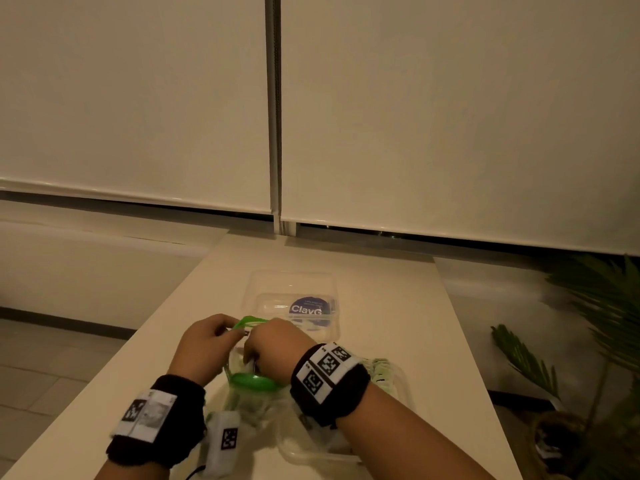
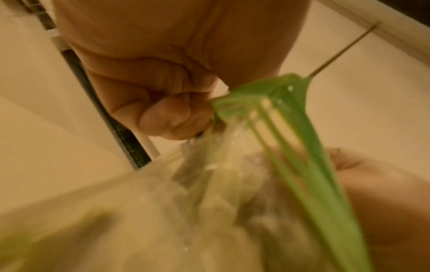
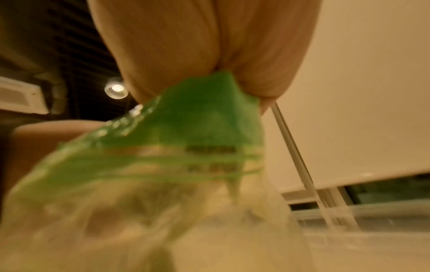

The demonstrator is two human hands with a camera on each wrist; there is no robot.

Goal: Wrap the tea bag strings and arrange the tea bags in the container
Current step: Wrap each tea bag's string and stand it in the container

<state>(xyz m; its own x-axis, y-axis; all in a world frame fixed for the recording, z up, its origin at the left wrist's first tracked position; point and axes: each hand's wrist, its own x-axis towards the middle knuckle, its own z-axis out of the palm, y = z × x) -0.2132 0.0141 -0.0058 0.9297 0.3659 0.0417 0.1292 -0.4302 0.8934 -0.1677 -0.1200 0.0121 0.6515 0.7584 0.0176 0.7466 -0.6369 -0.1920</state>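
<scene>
A clear plastic bag with a green zip-seal top [image 1: 254, 379] stands between my hands over the table; pale tea bags show dimly through it. My left hand [image 1: 204, 344] pinches the left side of the green top [image 2: 244, 103]. My right hand [image 1: 273, 344] pinches the other side of the green top [image 3: 209, 110]. The bag's mouth is stretched between them. A clear plastic container [image 1: 398, 403] lies under my right forearm, with a row of pale green tea bags [image 1: 381, 372] along its far side.
A clear lid or box with a round blue label [image 1: 294, 299] sits farther back on the table [image 1: 398, 306]. Plant leaves [image 1: 526, 358] reach in at the right. Roller blinds hang behind.
</scene>
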